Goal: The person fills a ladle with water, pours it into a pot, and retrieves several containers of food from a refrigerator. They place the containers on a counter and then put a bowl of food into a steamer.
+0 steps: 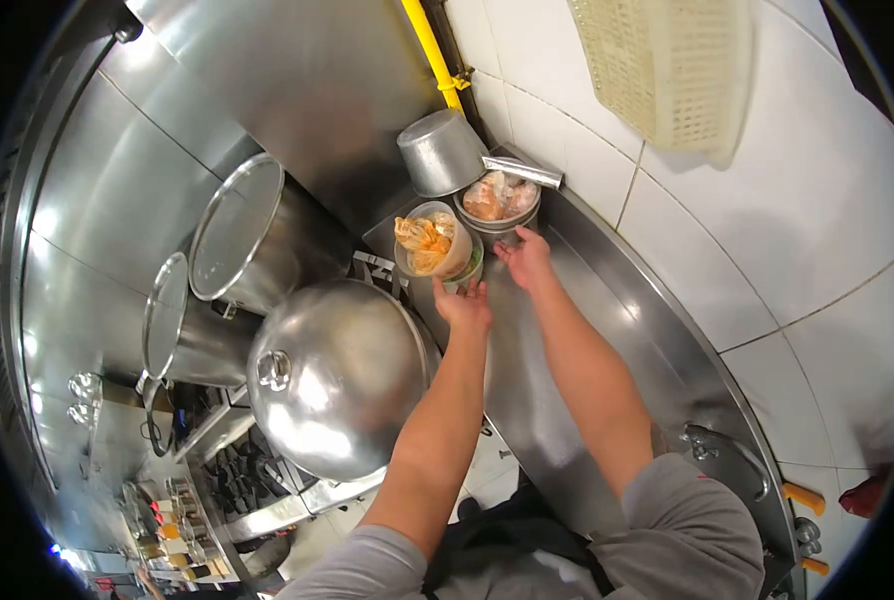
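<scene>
My left hand [464, 306] is at the near side of two plastic tubs, its fingers stretched up against or just beside them; exact contact is hard to see. The upper, tilted tub [459, 248] holds an orange-stained plastic bag [425, 241]. Beneath it, a second tub [475, 262] shows something green inside. My right hand [527, 258] is open, fingers apart, close to the near side of a round metal pot [512, 222]. Plastic-wrapped pinkish-orange food [500, 196] fills the top of that pot.
An upturned metal pot [433, 152] stands in the corner. Along the right runs a steel counter [592, 300] with a faucet [702, 440]. To the left are a large domed lid [342, 375] and tall lidded pots [267, 240]. A plastic basket [667, 75] hangs on the tiled wall.
</scene>
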The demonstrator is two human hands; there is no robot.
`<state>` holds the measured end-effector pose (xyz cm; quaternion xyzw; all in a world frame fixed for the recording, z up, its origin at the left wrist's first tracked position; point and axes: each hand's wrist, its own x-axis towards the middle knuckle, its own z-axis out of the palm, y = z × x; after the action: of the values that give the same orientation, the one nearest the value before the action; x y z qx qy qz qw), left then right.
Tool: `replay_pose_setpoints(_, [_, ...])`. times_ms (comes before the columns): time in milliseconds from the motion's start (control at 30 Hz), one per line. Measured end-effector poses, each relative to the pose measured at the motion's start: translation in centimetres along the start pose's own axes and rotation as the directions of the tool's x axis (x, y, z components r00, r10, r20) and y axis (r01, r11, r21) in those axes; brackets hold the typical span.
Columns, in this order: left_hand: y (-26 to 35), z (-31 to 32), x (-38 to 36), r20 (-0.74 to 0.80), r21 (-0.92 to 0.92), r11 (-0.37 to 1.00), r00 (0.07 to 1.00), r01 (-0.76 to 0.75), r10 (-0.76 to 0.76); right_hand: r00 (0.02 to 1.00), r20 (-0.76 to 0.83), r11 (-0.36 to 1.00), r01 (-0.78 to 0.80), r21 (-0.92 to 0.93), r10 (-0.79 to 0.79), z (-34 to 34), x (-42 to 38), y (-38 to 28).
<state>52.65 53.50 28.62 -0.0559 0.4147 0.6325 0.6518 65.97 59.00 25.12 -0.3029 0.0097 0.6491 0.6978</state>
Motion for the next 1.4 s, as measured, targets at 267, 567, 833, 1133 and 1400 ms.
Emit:
replay_pose_setpoints(267, [0.8,-2.3,3.8,0.083,0.081,0.994,0.994,-0.075,0.068,0.884,-0.017,0.556,0.280,-0.782,-0.468,-1.2,-0.6,-0.2])
replay_pose_setpoints(567, [-6.0,-10.1,-9.1,0.351,0.678,0.735,0.886,-0.016,-0.305,0.768,-0.109,0.236,0.056,-0.970,-0.631,4.7,0.3,-3.6])
replay_pose_setpoints(833, [-2.8,-11.6,-9.4,0.432,0.830,0.398,0.902,-0.392,-0.013,0.830,-0.159,0.235,-0.034,-0.971,-0.534,1.2,-5.0,-4.9])
replay_pose_setpoints(1133, [-0.8,-0.4,-7.8,0.602,0.726,-0.328,0.789,-0.605,-0.123,0.833,-0.138,-0.081,-0.213,-0.974,-0.536,-5.0,-20.9,-9.0])
replay_pose_setpoints(1400, [-2.5,0.0,-13.1,0.520,0.817,-0.234,0.849,-0.527,-0.093,0.762,-0.165,0.043,-0.178,-0.983,-0.627,-6.6,-25.5,-11.2])
